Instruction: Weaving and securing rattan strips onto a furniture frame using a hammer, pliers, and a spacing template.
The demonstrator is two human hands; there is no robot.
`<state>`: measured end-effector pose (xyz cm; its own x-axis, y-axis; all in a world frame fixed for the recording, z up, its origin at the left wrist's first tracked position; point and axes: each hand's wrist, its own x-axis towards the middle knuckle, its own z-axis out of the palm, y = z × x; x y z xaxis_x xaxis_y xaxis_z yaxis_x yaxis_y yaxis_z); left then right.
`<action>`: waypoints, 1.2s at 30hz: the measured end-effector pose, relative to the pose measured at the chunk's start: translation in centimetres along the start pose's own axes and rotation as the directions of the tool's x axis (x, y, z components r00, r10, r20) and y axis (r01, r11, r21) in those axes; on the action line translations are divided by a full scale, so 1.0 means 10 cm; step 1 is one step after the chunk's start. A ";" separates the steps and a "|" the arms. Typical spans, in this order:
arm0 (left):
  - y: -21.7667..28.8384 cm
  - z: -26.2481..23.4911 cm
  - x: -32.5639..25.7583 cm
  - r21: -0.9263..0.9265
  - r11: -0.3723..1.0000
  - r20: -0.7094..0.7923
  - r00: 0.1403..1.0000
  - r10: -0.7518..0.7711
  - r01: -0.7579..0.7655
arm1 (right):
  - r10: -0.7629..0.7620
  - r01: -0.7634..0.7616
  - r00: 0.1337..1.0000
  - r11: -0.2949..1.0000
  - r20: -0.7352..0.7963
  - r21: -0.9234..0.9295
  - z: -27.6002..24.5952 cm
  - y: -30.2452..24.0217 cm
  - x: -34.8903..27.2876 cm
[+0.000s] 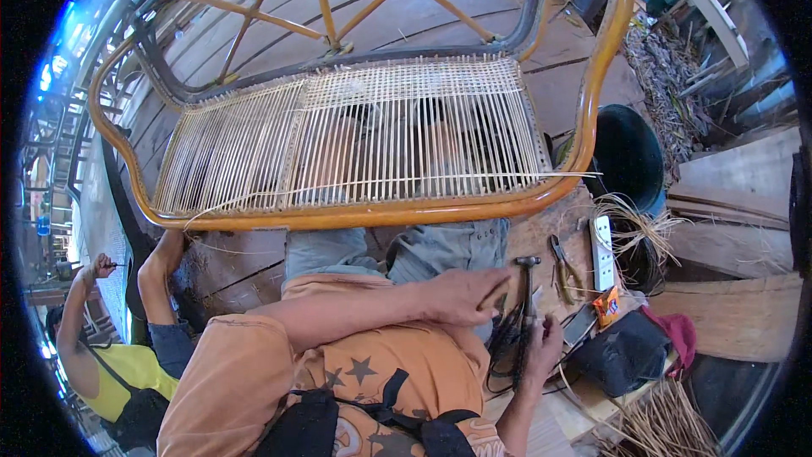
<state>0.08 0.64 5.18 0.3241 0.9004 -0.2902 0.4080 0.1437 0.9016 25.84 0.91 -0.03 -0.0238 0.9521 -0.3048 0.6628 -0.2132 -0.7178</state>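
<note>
A bent-cane bench frame [355,218] with a glossy brown rail lies over my knees. Pale rattan strips [406,148] run across its panel, and cross strips are woven through its far right part. My left hand [465,294] reaches across my body to the right, fingers stretched and nothing visible in them. Just beyond its fingertips lies a hammer [528,275], head away from me. My right hand [541,351] is close to the lower end of the hammer's handle, its fingers loosely bent and apart; no grip on the handle shows.
Right of the hammer lie pliers [565,272], a white power strip [601,252], an orange packet [606,306] and a dark bag [622,355]. A dark bucket [626,152] stands beyond, with loose rattan strands [639,228] nearby. Another person in yellow [127,381] sits at left.
</note>
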 end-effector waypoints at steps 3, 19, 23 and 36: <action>-0.17 0.04 0.06 -0.060 0.996 -0.109 0.993 0.055 -0.062 | 0.008 0.005 0.998 0.978 0.064 -0.207 -0.09 0.32 0.01; -0.26 0.05 0.29 -0.614 0.767 0.032 0.977 -0.209 0.184 | -0.082 0.129 0.984 0.939 0.157 -0.318 -0.07 0.33 0.09; -0.29 -0.06 0.17 -0.605 0.794 0.000 0.997 -0.075 0.059 | 0.052 0.030 0.969 0.945 0.241 -0.325 -0.17 0.18 0.14; -0.09 -1.15 0.52 -0.386 0.902 -0.466 0.885 -0.010 -0.193 | 0.072 0.002 0.966 0.959 0.250 -0.284 -0.10 0.35 0.26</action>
<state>-8.39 9.90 6.54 -0.1153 0.9865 -0.1165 -0.0244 0.1144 0.9931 28.88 2.84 -2.73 -0.1623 0.8495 -0.5020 0.8479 -0.1401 -0.5113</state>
